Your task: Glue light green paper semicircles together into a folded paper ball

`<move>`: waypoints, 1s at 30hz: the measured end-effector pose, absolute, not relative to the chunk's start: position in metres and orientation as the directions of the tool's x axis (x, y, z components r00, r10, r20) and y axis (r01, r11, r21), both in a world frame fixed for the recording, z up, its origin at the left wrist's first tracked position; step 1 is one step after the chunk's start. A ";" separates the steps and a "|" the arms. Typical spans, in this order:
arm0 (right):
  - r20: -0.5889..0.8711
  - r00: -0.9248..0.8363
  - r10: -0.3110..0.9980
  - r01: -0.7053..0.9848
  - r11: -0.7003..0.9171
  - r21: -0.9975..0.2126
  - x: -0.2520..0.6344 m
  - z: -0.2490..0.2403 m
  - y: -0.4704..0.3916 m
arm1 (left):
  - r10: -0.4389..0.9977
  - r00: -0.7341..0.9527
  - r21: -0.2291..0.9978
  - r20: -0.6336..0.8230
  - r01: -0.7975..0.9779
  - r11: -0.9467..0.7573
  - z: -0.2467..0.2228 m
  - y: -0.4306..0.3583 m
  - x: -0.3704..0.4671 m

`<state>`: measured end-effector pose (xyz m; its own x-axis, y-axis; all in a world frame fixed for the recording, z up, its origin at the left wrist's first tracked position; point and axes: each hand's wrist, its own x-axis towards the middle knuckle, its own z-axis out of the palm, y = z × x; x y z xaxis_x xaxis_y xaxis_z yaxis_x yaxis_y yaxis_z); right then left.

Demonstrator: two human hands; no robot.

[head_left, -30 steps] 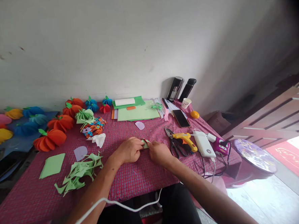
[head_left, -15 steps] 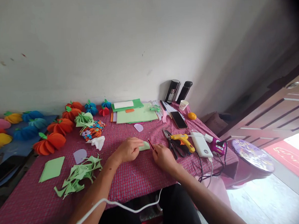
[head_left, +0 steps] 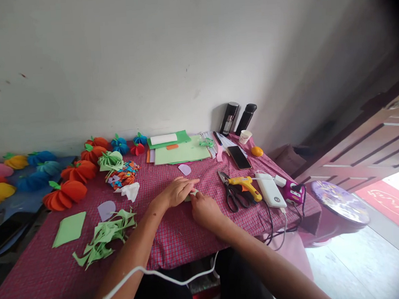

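Near the table's front middle, my left hand (head_left: 179, 191) lies over a small light green paper piece (head_left: 188, 198), mostly covered by the hands. Its fingers point right and look close together. My right hand (head_left: 206, 211) touches the same piece from the right, fingers closed at its edge. The thin dark red tool cannot be made out now. Beyond the hands lies a lilac paper shape (head_left: 185, 169). Green scraps (head_left: 106, 236) and a light green paper stack (head_left: 69, 229) lie to the left.
Black scissors (head_left: 234, 197), a yellow glue gun (head_left: 245, 185) and a white power bank (head_left: 270, 189) lie right of the hands. Paper pumpkins (head_left: 79, 171) stand at the left. Paper sheets (head_left: 182, 153), a phone (head_left: 239, 157), a cup (head_left: 245, 136) and two bottles are farther back.
My right hand has moved left onto the green paper, close against my left hand. My left hand's fingers now reach over the piece and hide most of it. The view has shifted slightly.
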<state>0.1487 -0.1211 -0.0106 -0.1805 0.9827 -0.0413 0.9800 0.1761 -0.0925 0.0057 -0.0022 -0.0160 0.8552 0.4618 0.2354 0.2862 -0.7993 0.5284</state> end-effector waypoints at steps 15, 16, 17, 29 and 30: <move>-0.061 -0.534 0.843 0.845 0.528 -0.087 0.174 -0.009 -0.107 | 0.462 0.864 0.474 0.200 0.327 -0.817 -0.021 0.001 0.005; -0.059 -0.551 0.832 0.834 0.546 -0.084 0.175 -0.008 -0.107 | 0.462 0.865 0.477 0.196 0.327 -0.816 -0.022 0.001 0.005; -0.056 -0.570 0.820 0.821 0.565 -0.084 0.176 -0.007 -0.106 | 0.461 0.866 0.479 0.195 0.326 -0.815 -0.023 0.002 0.004; 0.280 -0.372 0.885 0.785 0.461 -0.414 0.211 -0.021 -0.155 | 0.559 0.793 0.736 0.242 0.225 -0.638 -0.018 -0.007 -0.002; 0.294 -0.323 0.900 0.794 0.426 -0.434 0.217 -0.023 -0.159 | 0.594 0.766 0.774 0.246 0.213 -0.597 -0.016 -0.006 -0.004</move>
<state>0.2172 -0.1585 -0.0226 -0.3226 0.8998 0.2938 0.7939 0.4263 -0.4336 -0.0045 -0.0060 -0.0162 0.7660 0.5938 0.2465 0.2135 -0.5966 0.7736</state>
